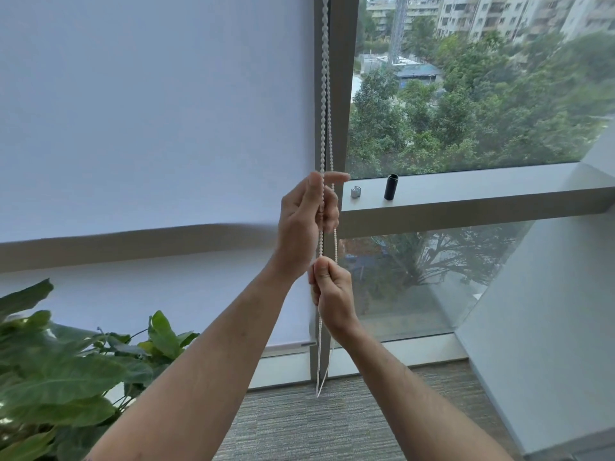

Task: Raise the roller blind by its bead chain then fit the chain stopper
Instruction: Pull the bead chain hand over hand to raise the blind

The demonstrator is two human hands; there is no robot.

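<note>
Both hands closed on the bead chain [323,104], which hangs beside the window frame; left hand [304,224] higher, fingers wrapped round one strand; right hand [332,294] below, pinched tight on the same strand. Roller blind [149,128] still low, bottom edge near the floor. Small grey clip, probably the chain stopper [356,192], waiting on the sill [466,191] near its left end, just beside a black cylinder [391,187]. Risks: pulling the wrong strand and lowering the blind; beads slipping through a loose grip; knocking the stopper off the sill. No readable writing or brand anywhere.
</note>
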